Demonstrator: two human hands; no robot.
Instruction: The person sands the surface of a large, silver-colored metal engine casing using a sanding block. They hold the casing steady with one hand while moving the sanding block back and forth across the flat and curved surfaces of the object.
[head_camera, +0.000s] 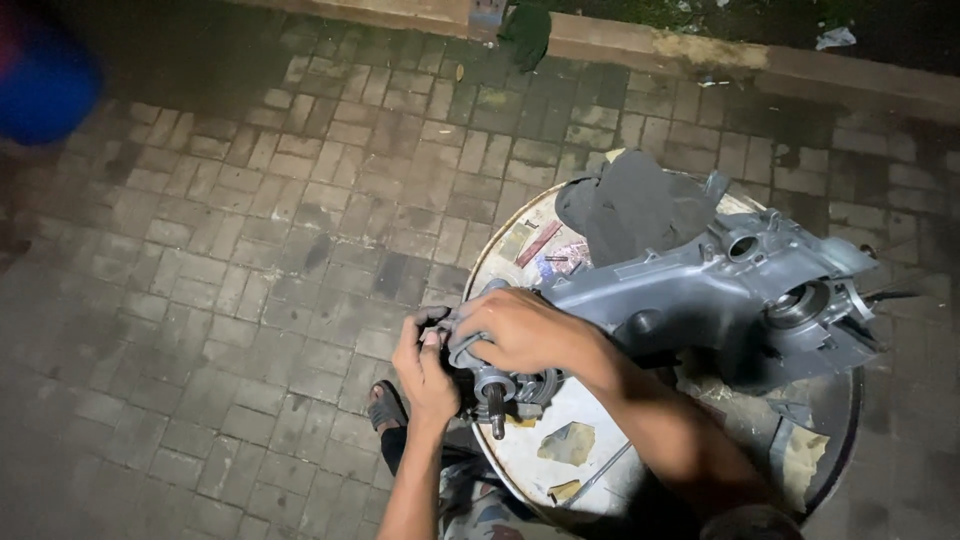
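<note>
One grey engine crankcase (720, 290) lying across one round white tabletop (540, 450), splined shaft (497, 410) pointing down at its near end. Two hands there: left hand (425, 370) grip curled around that end, right hand (525, 330) grip clasped over it. One dark cloth (635, 205) behind; brick paving (250, 250) below.

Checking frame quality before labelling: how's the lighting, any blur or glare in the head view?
Head view: one light near the camera falls on the left hand, right hand, grey engine casing and round table top; paving darkens toward the edges; a blue object top left is out of focus; mild glare on the pale table, hard shadow behind the casing.
</note>
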